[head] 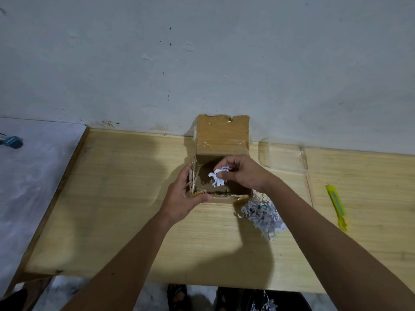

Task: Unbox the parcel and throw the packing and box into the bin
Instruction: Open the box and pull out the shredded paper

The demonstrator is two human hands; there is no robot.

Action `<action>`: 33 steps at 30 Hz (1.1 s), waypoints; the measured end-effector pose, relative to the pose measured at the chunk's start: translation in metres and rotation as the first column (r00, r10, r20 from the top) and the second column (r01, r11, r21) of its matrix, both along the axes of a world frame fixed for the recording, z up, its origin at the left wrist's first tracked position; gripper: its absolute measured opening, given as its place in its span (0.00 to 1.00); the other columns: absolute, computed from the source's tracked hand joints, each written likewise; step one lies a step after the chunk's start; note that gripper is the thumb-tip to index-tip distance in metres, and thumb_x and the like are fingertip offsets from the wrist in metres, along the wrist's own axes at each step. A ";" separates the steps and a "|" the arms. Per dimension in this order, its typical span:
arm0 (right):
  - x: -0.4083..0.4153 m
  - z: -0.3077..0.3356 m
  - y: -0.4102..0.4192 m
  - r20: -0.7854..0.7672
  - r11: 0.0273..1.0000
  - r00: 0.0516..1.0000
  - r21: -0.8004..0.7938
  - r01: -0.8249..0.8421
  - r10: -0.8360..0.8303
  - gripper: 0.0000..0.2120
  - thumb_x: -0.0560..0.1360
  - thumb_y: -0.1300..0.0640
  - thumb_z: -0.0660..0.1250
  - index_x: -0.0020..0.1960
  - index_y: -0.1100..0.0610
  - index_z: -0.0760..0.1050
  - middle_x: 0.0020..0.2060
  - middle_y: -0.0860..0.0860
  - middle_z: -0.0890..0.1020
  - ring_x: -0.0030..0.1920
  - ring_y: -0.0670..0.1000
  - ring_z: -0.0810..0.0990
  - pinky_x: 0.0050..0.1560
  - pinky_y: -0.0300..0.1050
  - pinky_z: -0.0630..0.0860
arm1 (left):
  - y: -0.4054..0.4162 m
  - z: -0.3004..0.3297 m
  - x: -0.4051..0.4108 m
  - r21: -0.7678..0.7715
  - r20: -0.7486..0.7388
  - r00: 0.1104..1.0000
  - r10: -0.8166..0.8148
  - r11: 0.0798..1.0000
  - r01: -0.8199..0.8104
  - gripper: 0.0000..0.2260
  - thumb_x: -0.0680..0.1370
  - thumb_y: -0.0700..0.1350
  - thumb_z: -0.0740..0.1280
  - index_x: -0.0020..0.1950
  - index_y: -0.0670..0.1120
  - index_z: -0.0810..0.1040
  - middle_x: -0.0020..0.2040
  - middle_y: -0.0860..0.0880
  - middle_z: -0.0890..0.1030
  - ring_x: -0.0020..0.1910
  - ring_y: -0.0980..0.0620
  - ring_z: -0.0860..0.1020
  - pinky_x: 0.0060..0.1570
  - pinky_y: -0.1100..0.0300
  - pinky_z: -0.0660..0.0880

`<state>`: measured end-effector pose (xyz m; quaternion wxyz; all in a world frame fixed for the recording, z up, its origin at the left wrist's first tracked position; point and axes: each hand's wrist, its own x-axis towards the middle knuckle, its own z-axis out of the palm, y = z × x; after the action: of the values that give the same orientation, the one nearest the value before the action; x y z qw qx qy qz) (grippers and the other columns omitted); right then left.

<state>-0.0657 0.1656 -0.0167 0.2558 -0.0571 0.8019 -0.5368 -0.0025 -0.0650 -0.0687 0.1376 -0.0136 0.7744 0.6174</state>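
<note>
Emptying step: left hand (179, 198) grips the open box (221, 171) on the table (112, 198); right hand (243, 173) pinches shredded paper (217, 178) over it. Box looks nearly empty. Next: drop the tuft on the pile (262, 213), then bin everything.

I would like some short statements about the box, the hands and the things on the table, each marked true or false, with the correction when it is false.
1. The brown cardboard box on the light wooden table is open, its taped flap standing up. True.
2. The right hand holds a yellow utility knife. False: it pinches a small tuft of white shredded paper over the box; the yellow utility knife lies on the table to the right.
3. The left hand grips the near left corner of the box. True.
4. All the shredded paper is inside the box. False: a pile of shredded paper lies on the table beside the box.
</note>
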 end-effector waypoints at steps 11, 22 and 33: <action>0.059 0.001 0.096 -0.019 0.961 0.962 -0.039 0.273 -0.274 0.12 0.76 0.59 0.75 0.59 0.51 0.85 0.54 0.54 0.88 0.55 0.63 0.85 0.64 0.62 0.79 | -0.003 0.002 -0.005 -0.176 -0.074 0.993 -0.092 0.981 0.078 0.50 0.65 0.53 0.85 0.81 0.59 0.62 0.73 0.58 0.77 0.68 0.59 0.79 0.70 0.54 0.76; 0.107 -0.029 0.121 -0.100 0.924 0.955 0.241 0.295 -0.279 0.09 0.77 0.60 0.74 0.56 0.52 0.85 0.46 0.40 0.84 0.42 0.34 0.80 0.45 0.31 0.73 | -0.004 0.001 -0.004 -0.183 -0.093 0.992 -0.080 0.981 0.062 0.51 0.61 0.61 0.83 0.81 0.59 0.64 0.71 0.54 0.80 0.66 0.54 0.82 0.70 0.43 0.76; 0.101 -0.024 0.108 -0.293 0.905 0.903 0.194 0.379 -0.315 0.11 0.71 0.57 0.80 0.53 0.51 0.86 0.54 0.44 0.84 0.54 0.32 0.77 0.50 0.22 0.68 | 0.000 0.001 -0.004 -0.155 -0.074 0.994 -0.080 0.986 0.068 0.45 0.68 0.42 0.84 0.80 0.55 0.66 0.68 0.51 0.82 0.62 0.54 0.83 0.68 0.48 0.79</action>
<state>0.0356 0.2736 -0.0408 0.0552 0.0511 0.8856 -0.4583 -0.0062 -0.0652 -0.0681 0.1279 0.0295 0.8241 0.5510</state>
